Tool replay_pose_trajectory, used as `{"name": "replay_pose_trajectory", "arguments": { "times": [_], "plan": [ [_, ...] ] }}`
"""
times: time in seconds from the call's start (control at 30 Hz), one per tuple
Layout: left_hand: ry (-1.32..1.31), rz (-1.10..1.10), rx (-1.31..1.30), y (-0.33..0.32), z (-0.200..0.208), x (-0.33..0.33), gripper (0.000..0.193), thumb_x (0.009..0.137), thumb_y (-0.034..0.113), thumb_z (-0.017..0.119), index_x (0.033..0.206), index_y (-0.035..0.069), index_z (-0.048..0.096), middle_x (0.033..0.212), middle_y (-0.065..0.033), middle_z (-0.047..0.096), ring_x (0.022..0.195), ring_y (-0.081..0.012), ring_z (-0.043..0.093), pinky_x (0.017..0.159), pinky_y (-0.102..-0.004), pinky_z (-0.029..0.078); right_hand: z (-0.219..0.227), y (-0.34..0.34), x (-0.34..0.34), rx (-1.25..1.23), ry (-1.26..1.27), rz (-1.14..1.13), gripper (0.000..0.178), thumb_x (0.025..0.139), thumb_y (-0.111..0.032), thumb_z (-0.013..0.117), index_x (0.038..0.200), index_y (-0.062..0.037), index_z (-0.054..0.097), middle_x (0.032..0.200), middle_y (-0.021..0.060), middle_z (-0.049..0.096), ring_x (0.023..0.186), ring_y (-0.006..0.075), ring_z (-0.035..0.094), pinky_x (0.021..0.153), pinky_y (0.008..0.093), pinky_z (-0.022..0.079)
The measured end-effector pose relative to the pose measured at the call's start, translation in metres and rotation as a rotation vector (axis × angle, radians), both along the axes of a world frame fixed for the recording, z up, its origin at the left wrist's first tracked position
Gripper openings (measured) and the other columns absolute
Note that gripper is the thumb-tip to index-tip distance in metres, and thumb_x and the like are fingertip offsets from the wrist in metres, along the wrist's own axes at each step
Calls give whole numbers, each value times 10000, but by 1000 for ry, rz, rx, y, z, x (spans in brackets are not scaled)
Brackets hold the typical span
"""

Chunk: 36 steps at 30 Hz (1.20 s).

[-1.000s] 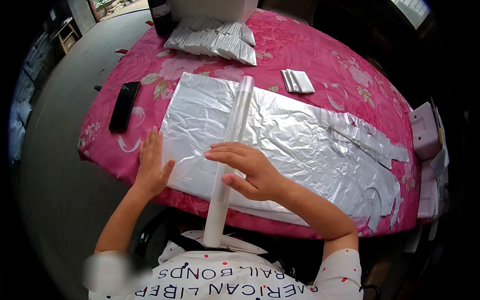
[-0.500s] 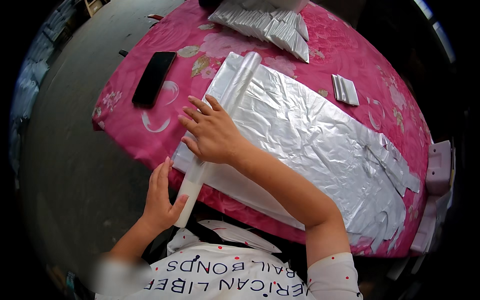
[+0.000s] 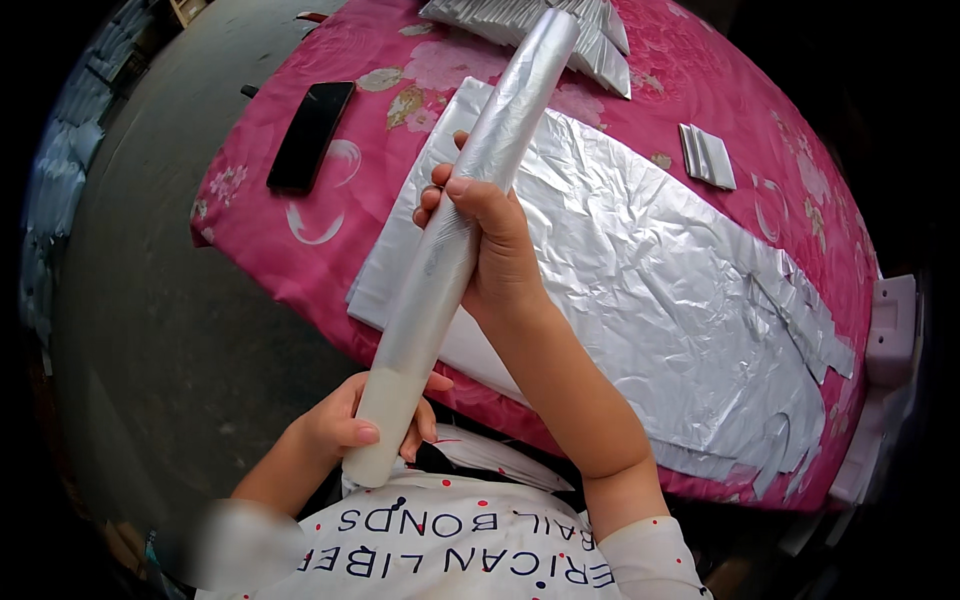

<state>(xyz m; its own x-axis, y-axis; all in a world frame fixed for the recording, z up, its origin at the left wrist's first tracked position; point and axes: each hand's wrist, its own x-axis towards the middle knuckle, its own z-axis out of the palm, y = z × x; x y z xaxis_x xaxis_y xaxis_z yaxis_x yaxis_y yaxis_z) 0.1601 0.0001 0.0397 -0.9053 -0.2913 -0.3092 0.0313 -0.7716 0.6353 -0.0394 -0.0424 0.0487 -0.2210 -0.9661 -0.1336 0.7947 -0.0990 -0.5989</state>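
Note:
A long roll of clear plastic film is held up at a slant in front of me, its far end pointing away over the table. My right hand is closed round its middle, thumb on top. Lower down, my left hand grips the whitish near end, its fingers partly hidden behind the roll. Below the roll, a wide stack of silvery plastic sheets lies on the table, wrinkled on top and ragged at its right end.
A pink flowered cloth covers the table. On it lie a black phone at the left, a small folded silvery packet at the right and a pile of folded plastic packets at the back. A pale pink plastic piece stands beyond the right edge.
The roll has been lifted off the sheets toward me. My right hand, flat over it before, now wraps round it; my left hand has closed on its near end.

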Motion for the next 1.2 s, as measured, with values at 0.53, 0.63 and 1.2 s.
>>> {"name": "replay_pose_trajectory", "arguments": {
  "times": [0.53, 0.63, 1.2],
  "plan": [
    [-28, -214, 65, 10, -3, -50, 390, 730, 208, 672, 1018, 10, 499, 766, -55, 562, 629, -134, 564, 603, -272, 481, 1, 83, -7, -5, -10, 24, 611, 751, -214, 686, 1205, -27, 324, 866, 55, 530, 779, 138, 549, 740, 309, 472],
    [-274, -95, -227, 11, -3, -61, 399, 795, 236, 610, 1092, 11, 469, 837, -71, 572, 673, -143, 574, 629, -280, 489, -18, 94, -3, 117, 208, -49, 548, 762, -192, 682, 1170, -6, 367, 888, 66, 546, 810, 136, 550, 748, 308, 468],
    [-428, -241, -43, 8, -31, -8, 601, 826, 589, 517, 1008, 17, 541, 700, -58, 553, 579, -123, 554, 528, -264, 477, -27, 96, -133, 399, 593, -93, 717, 761, -318, 680, 1288, 32, 343, 1090, 92, 555, 990, 142, 524, 832, 291, 409]
  ]
}}
